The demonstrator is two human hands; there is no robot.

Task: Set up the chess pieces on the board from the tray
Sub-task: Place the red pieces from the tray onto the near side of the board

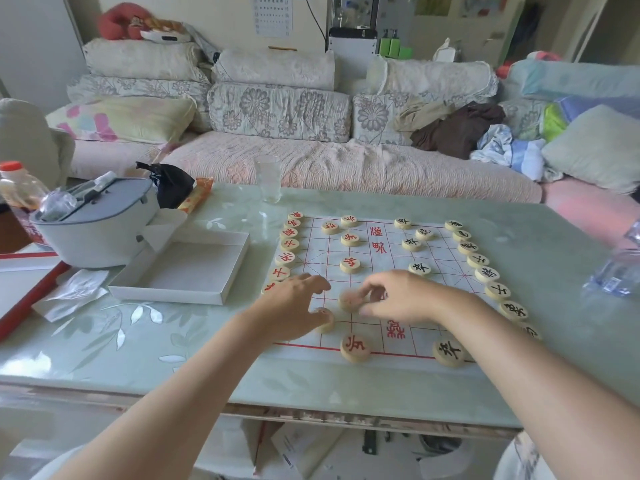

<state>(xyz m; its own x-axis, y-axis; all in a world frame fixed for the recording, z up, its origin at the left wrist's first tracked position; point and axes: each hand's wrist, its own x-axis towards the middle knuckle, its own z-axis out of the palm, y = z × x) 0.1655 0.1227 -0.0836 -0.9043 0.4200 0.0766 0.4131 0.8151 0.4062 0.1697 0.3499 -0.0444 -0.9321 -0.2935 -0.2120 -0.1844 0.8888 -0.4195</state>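
A white cloth chess board [377,271] with red lines lies on the glass table. Round wooden pieces with red characters line its left edge [288,243]; black-character pieces line its right edge [487,274]. Several more stand on inner points. My left hand [294,304] rests over the board's near left part, its thumb touching a wooden piece [325,320]. My right hand [398,296] hovers at the board's middle, fingertips pinching a blurred red-character piece [349,299]. The white tray [183,271] sits left of the board with no pieces visible in it.
A grey lidded container [93,226] with bottles stands at the far left, and a black bag [171,187] behind it. A drinking glass [267,178] stands beyond the board. Crumpled paper [74,292] lies near the tray. A plastic bottle [620,268] is at the right edge. A sofa lies behind.
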